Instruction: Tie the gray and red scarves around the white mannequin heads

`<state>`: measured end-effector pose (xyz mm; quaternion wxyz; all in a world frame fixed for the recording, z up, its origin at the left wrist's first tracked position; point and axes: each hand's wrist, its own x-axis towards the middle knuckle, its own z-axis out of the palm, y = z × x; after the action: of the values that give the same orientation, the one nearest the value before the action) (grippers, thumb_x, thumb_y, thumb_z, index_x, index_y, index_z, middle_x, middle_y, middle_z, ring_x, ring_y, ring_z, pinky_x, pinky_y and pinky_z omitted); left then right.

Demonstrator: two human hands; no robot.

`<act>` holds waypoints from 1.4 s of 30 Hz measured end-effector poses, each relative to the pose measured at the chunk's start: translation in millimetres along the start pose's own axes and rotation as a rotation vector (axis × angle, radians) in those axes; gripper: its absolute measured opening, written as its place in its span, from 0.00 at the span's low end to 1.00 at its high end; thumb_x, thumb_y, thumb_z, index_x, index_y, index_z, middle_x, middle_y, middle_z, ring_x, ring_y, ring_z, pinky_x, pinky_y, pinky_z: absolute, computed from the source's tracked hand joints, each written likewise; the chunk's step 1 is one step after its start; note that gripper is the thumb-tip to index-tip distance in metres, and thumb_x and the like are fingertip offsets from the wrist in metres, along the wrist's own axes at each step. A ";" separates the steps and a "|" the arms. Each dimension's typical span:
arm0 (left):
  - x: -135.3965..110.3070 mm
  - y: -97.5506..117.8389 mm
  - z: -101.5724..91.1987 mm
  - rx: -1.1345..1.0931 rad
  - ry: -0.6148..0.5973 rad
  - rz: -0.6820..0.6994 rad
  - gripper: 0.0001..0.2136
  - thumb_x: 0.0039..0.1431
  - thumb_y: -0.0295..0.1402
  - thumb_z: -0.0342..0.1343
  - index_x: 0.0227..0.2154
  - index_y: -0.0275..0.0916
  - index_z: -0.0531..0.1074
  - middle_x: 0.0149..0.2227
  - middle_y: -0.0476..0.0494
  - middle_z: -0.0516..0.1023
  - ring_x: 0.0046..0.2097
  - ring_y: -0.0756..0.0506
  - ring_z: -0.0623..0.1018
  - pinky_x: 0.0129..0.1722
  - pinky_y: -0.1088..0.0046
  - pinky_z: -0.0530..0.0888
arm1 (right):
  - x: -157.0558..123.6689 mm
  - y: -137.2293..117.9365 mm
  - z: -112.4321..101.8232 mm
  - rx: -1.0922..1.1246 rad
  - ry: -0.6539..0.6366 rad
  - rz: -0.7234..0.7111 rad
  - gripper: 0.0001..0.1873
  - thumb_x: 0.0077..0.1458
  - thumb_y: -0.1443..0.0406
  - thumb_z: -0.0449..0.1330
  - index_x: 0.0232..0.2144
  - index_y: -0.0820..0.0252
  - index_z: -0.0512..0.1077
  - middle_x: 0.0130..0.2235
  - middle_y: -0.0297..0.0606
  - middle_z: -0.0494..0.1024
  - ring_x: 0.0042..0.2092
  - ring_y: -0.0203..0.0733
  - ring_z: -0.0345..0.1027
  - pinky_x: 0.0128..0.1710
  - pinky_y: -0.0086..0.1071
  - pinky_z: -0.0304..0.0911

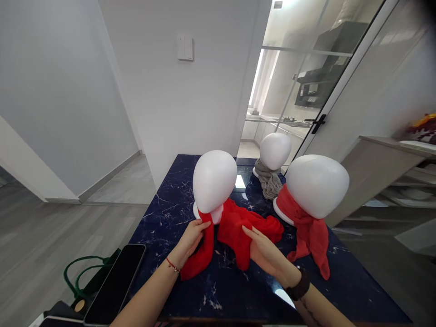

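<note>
A white mannequin head point(214, 181) stands on the dark blue marble table point(177, 204), with a red scarf point(235, 229) draped round its neck and spread over the tabletop. My left hand point(192, 238) is closed on the scarf's left hanging end just below the head. Fingers held together, my right hand point(267, 252) grips the scarf's right portion. To the right a second white head point(316, 184) wears its own tied red scarf point(309, 234). Behind them a third, smaller head point(275, 150) wears a grey scarf point(269, 181).
A black phone point(117, 284) lies at the table's near left corner, with a green cord point(81, 272) on the floor beside it. A wooden shelf unit point(384, 168) stands to the right, a glass sliding door point(306, 81) behind.
</note>
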<state>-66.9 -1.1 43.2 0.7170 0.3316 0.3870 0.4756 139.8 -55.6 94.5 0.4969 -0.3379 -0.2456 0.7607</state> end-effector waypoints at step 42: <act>19.4 -41.0 -3.5 0.435 0.326 0.468 0.09 0.51 0.36 0.57 0.21 0.38 0.68 0.32 0.47 0.67 0.36 0.48 0.69 0.40 0.70 0.67 | -10.2 61.8 22.3 0.106 0.297 -0.093 0.24 0.43 0.60 0.68 0.45 0.51 0.71 0.47 0.33 0.76 0.49 0.40 0.69 0.49 0.34 0.66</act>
<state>-47.7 4.1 2.2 0.4301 0.4760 0.5021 0.5799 89.3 -89.7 67.9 0.5796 -0.4080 -0.1444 0.6904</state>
